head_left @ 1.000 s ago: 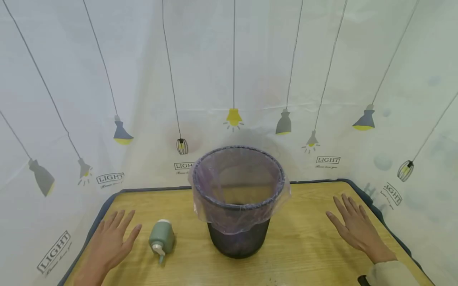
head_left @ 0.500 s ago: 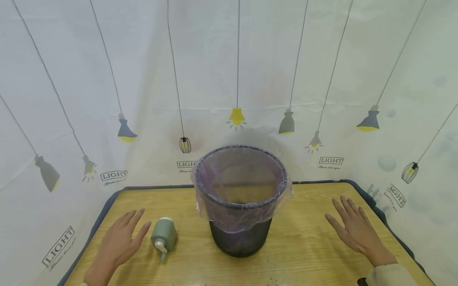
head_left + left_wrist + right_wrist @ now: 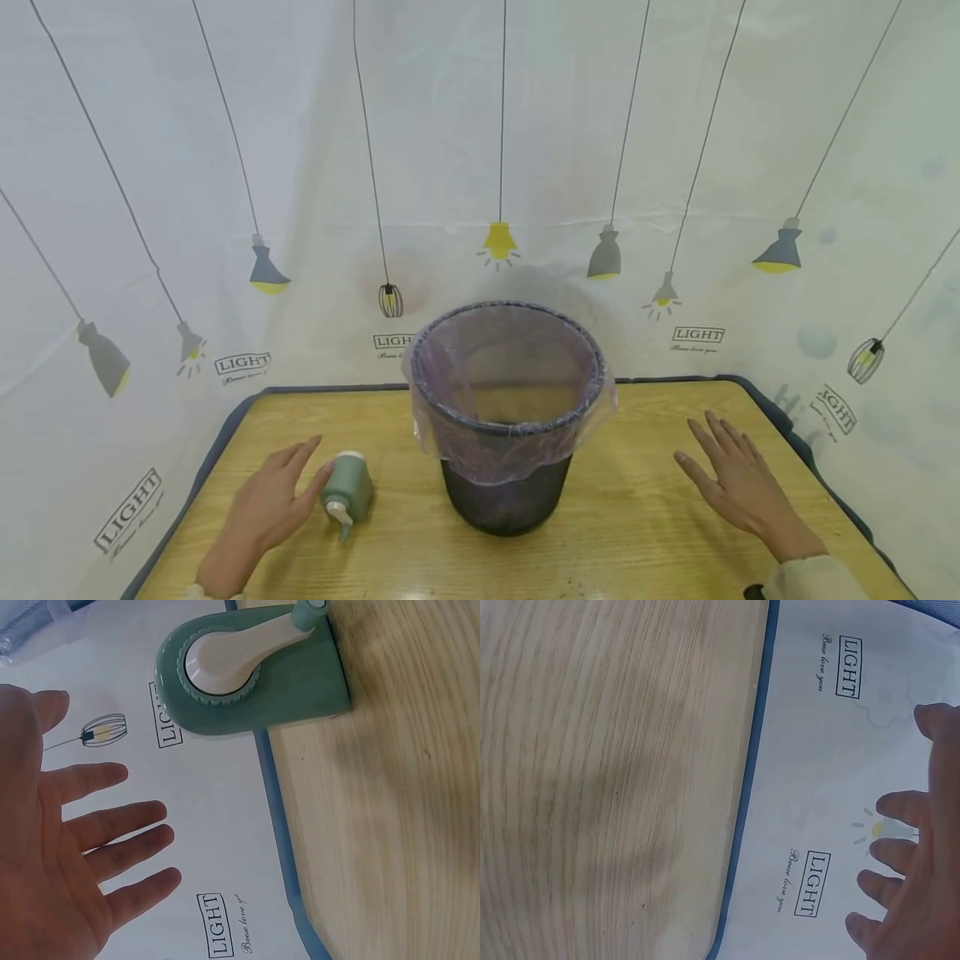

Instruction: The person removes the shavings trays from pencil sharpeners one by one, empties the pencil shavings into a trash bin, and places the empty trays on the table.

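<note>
My left hand [image 3: 266,504] is held over the left part of the table with its fingers extended and nothing in it. Just right of its thumb is a green pencil sharpener [image 3: 349,485] with a white crank handle; the left wrist view shows the crank [image 3: 247,654] and the green body [image 3: 300,694] apart from the fingers. A black trash bin [image 3: 506,508] stands upright mid-table, lined with a thin purple bag [image 3: 487,454] folded over its rim. My right hand [image 3: 738,492] hovers at the table's right side, fingers spread, holding nothing.
The wooden table [image 3: 622,550] has a dark blue edge [image 3: 322,388] at the back and sides. Behind and beside it hangs a pale wall covering [image 3: 562,125] printed with lamps and the word LIGHT.
My left hand has moved right and slightly forward, nearer the pencil sharpener. My right hand has barely shifted. The head view has turned slightly left; bin and sharpener stay in place on the table.
</note>
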Demonstrator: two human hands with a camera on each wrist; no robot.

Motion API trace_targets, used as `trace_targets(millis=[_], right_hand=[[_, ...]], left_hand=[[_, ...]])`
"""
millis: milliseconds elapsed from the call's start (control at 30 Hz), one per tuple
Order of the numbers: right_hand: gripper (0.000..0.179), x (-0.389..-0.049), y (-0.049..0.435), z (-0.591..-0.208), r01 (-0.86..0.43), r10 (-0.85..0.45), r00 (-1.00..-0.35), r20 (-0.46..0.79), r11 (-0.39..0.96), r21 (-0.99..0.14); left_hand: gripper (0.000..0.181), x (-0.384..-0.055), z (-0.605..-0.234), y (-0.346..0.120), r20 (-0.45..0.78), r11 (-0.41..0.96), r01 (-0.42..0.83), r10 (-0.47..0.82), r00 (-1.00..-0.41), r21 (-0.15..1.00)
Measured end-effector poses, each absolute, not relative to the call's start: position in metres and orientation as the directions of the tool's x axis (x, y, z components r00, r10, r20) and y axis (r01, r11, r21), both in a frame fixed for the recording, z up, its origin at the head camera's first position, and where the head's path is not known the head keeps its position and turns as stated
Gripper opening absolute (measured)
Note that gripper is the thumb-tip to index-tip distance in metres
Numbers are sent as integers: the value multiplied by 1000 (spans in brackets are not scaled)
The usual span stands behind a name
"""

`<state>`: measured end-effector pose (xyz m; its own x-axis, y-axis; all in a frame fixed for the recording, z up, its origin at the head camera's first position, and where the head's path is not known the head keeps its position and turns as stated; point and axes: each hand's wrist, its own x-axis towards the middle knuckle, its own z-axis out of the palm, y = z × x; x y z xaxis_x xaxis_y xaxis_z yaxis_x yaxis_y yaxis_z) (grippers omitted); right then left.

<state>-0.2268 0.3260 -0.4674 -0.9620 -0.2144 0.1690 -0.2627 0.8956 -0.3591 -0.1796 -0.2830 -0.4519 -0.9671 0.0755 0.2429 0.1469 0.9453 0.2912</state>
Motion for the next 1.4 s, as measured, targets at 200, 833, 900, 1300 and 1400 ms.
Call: trace_targets(millis=[200, 833, 900, 1300, 1400], right_hand=[[72, -226, 321, -470, -271, -220, -959, 180, 900, -341], [65, -221, 311, -471, -341, -271, -929, 252, 891, -300], [64, -220, 310, -471, -349, -277, -925, 260, 890, -294], [54, -220, 304, -472, -357, -297, -926, 231, 889, -287], [52, -219, 301, -472, -352, -296, -929, 221, 890, -291]], left_hand=[[63, -180, -454, -278, 229, 945, 143, 76, -970, 293], [63, -182, -454, -264, 223, 941, 163, 98, -970, 296], [64, -183, -455, -263, 221, 940, 168, 103, -970, 296], [68, -187, -456, -252, 197, 934, 165, 105, -975, 318], [71, -188, -457, -249, 176, 933, 158, 106, -979, 322]])
